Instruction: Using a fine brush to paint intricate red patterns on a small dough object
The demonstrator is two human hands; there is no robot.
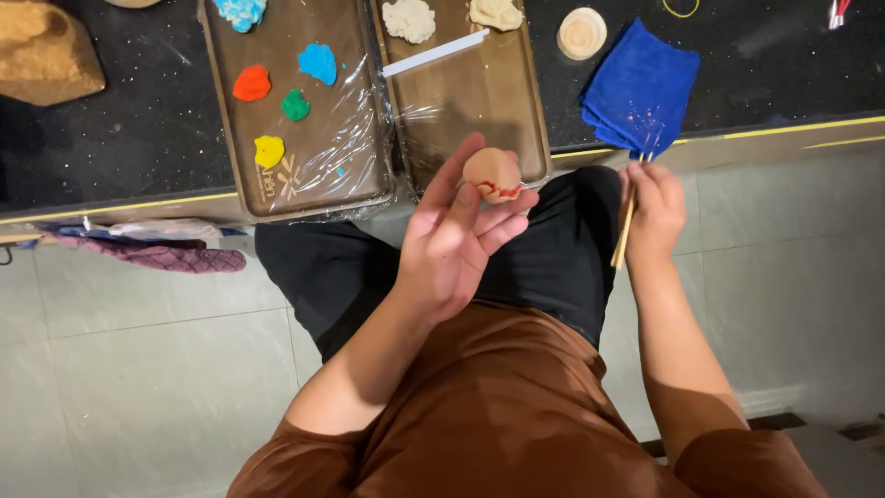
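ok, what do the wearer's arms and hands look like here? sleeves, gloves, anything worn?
Both hands, left hand and right hand, are bare: no gloves, and no rings or watch show. The forearms are uncovered. Short sleeves of a rust-brown shirt end around the elbows. No markings or bands visible on either arm.

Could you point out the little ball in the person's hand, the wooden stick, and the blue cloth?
Round beige dough ball with red marking [492, 174], head view, its front face.
Thin wooden stick [625, 231], head view, its middle.
Folded blue cloth [641, 88], head view, its centre.
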